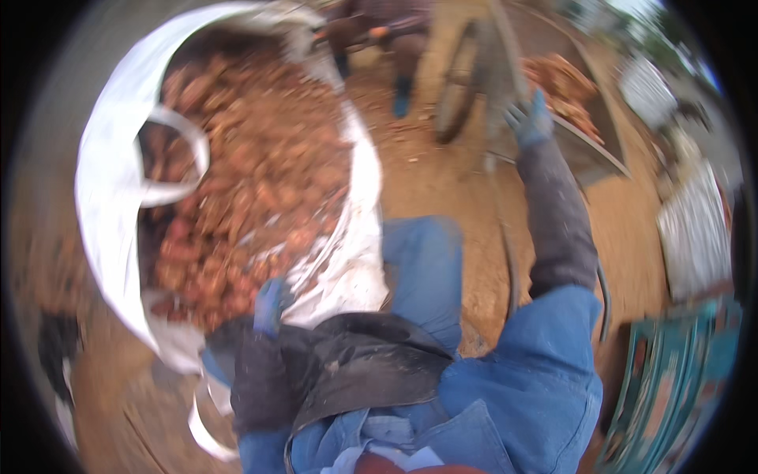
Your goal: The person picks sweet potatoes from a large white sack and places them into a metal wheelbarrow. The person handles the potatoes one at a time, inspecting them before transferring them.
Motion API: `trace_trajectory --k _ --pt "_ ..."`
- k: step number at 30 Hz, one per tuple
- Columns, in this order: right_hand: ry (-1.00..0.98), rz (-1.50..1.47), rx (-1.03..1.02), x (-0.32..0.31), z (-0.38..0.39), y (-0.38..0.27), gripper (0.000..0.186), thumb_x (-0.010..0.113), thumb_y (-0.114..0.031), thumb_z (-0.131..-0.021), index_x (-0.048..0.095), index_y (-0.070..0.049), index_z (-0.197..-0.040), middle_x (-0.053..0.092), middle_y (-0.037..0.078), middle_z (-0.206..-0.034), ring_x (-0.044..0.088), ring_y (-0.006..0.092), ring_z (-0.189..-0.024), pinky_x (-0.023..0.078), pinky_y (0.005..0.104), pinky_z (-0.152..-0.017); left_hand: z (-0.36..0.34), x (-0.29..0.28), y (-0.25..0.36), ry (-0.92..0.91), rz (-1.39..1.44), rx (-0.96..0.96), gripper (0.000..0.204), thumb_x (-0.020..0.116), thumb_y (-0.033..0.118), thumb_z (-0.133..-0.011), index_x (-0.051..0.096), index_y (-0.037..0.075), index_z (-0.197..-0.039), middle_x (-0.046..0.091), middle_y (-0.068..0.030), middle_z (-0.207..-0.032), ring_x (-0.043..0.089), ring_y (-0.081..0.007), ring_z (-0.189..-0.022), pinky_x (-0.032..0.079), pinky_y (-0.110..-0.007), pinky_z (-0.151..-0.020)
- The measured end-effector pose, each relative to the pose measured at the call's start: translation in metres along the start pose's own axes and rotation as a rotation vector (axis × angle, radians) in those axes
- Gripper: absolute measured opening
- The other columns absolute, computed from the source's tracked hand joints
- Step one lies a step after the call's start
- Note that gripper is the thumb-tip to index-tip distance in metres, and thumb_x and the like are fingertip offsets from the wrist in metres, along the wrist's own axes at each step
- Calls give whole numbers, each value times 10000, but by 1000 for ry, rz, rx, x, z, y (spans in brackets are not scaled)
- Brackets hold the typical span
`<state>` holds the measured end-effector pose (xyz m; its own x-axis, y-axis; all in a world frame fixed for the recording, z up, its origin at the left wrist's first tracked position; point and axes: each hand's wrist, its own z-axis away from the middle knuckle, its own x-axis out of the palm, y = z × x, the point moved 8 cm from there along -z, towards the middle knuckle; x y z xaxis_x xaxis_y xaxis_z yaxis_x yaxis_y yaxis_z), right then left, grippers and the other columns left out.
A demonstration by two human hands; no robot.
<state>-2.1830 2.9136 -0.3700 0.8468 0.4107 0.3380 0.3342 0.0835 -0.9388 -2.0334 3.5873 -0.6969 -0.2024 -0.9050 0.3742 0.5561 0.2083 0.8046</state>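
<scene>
A big white bulk sack (106, 158) stands open at the left, full of reddish-brown roots (260, 182) that look like sweet potatoes. My left hand (270, 306), in a blue glove, is low over the sack's near rim; blur hides what its fingers do. Out ahead on the right, my right hand (530, 124), also gloved in blue, reaches to the near edge of a metal cart (584, 146). Its fingers look spread, and nothing shows in them. More of the roots (562, 91) lie inside the cart.
A seated person (383, 31) is beyond the sack. The cart's wheel (458, 83) stands on the brown ground, with a dark bar (509, 261) running toward me. Teal crates (671, 379) are at the lower right, and pale sacks (695, 229) lie along the right side.
</scene>
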Motion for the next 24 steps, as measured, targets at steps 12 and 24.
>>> trace_trajectory --k 12,24 --pt "-1147 416 760 231 349 342 525 558 -348 -1045 515 -12 -1447 642 164 -1326 653 254 -1122 518 361 -976 52 -109 21 224 -151 -152 450 684 363 -971 646 14 -1252 659 -58 -1032 630 -167 -864 533 -309 -770" --pt "-1356 783 570 252 385 342 515 648 -209 -1003 519 19 -1446 663 128 -1282 623 141 -1078 489 277 -959 -107 -404 185 919 -444 277 619 864 314 -819 620 -70 -1238 694 -105 -1058 661 -193 -879 550 -341 -741"
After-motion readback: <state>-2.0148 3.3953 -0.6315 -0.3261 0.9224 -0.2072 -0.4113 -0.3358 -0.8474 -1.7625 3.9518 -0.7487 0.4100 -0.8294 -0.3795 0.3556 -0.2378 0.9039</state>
